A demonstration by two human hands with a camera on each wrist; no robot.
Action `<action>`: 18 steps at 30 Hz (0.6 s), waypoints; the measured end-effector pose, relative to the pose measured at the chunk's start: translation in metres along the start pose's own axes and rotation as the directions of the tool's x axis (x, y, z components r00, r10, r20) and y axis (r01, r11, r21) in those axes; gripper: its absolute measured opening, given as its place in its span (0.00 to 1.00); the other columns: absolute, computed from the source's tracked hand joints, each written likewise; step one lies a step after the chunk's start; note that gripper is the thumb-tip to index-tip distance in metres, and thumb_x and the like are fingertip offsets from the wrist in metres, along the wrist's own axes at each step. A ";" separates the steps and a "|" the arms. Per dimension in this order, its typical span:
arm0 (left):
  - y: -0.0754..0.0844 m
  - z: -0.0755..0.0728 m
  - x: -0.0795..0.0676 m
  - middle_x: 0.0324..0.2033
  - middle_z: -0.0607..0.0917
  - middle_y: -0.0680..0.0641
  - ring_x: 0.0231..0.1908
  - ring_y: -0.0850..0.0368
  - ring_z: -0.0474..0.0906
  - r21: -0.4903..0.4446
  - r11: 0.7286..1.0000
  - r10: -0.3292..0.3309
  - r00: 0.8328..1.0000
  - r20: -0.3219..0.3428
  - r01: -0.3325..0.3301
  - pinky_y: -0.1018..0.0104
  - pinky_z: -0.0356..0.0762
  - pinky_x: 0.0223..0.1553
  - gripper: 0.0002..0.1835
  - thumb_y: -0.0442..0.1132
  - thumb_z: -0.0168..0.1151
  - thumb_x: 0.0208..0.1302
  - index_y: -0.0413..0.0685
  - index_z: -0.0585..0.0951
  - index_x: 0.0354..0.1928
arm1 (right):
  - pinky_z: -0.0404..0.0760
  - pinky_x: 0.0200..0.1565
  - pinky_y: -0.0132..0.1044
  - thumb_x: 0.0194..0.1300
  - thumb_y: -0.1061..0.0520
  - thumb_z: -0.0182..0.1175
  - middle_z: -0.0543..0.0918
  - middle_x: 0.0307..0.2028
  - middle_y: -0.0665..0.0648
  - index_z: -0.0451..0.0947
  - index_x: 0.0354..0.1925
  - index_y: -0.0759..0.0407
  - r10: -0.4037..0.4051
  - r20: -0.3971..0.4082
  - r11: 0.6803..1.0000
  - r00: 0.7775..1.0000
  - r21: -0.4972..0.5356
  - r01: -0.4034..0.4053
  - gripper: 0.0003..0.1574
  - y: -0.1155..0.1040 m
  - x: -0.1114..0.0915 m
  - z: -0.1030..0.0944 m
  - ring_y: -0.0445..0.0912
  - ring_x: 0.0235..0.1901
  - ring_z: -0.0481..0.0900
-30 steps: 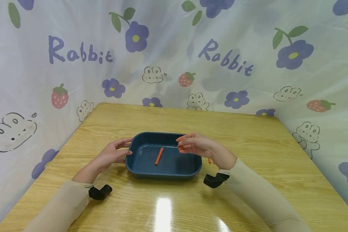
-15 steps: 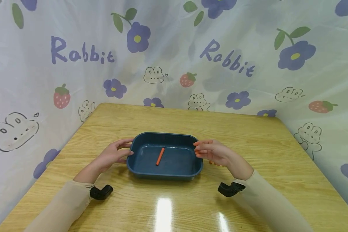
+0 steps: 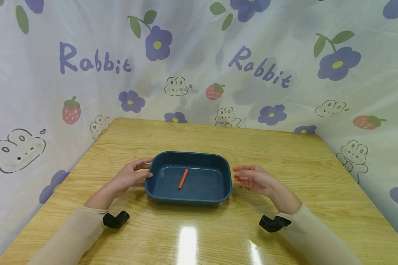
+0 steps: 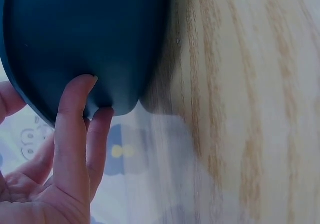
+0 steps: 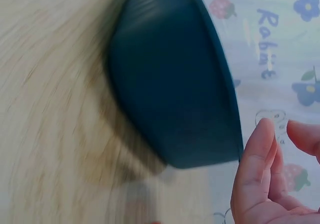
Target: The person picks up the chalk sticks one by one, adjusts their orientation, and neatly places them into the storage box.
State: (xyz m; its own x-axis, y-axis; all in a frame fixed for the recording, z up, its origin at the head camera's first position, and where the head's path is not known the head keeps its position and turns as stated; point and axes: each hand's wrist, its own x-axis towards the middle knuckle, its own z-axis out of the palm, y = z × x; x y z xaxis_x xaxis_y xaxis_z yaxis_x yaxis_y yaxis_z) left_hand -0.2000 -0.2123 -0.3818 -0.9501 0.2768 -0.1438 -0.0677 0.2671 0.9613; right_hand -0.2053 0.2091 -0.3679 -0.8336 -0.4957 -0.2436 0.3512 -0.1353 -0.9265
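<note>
A dark blue rectangular basin (image 3: 189, 201) stands on the wooden table in the head view. Inside it, left of centre, one short orange-red stick (image 3: 183, 179) lies at a slant. My left hand (image 3: 127, 176) holds the basin's left end, thumb at the rim; in the left wrist view its fingers (image 4: 72, 134) press the outer wall. Just off the right end hovers my right hand (image 3: 255, 178), fingers relaxed and nothing held. The right wrist view shows that hand's thumb and fingers apart beside the basin (image 5: 170, 79).
Small orange bits (image 3: 241, 186) show below the right hand's fingers, mostly hidden. The wooden table (image 3: 136, 235) extends around the basin. A white curtain (image 3: 192, 44) printed with rabbits, flowers and strawberries hangs behind and at both sides.
My right hand has moved right, from above the basin's interior to outside its right end. The left hand, the basin and the stick stay in place.
</note>
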 end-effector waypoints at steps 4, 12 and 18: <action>0.001 0.000 -0.001 0.62 0.61 0.29 0.47 0.46 0.77 0.000 1.000 -0.007 1.000 -0.002 0.007 0.55 0.81 0.39 0.34 0.34 0.58 0.63 0.39 0.58 0.69 | 0.80 0.41 0.34 0.68 0.68 0.49 0.82 0.33 0.55 0.79 0.40 0.58 -0.011 -0.017 1.000 1.000 0.005 0.011 0.13 0.003 -0.005 -0.008 0.44 0.32 0.82; 0.000 0.000 0.001 0.62 0.61 0.30 0.48 0.45 0.76 -0.004 1.000 -0.002 1.000 -0.001 0.002 0.56 0.81 0.39 0.34 0.34 0.58 0.63 0.39 0.58 0.69 | 0.78 0.43 0.32 0.66 0.63 0.53 0.79 0.40 0.53 0.75 0.48 0.67 -0.049 -0.187 0.993 0.981 -0.117 0.027 0.13 0.005 -0.016 -0.027 0.42 0.37 0.78; 0.000 0.000 0.001 0.62 0.61 0.30 0.48 0.45 0.76 -0.005 1.000 -0.009 1.000 0.000 0.009 0.55 0.80 0.39 0.34 0.34 0.58 0.63 0.40 0.58 0.69 | 0.75 0.45 0.31 0.67 0.58 0.54 0.71 0.52 0.57 0.60 0.61 0.76 -0.034 -0.266 0.974 0.963 -0.225 -0.027 0.31 0.008 -0.020 -0.040 0.40 0.41 0.73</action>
State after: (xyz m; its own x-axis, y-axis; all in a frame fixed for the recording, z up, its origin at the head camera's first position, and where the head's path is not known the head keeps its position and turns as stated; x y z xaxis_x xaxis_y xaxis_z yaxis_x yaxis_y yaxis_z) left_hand -0.2004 -0.2121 -0.3823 -0.9495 0.2745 -0.1520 -0.0774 0.2646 0.9613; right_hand -0.2029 0.2527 -0.3821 -0.9286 -0.2444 -0.2791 0.2690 0.0746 -0.9602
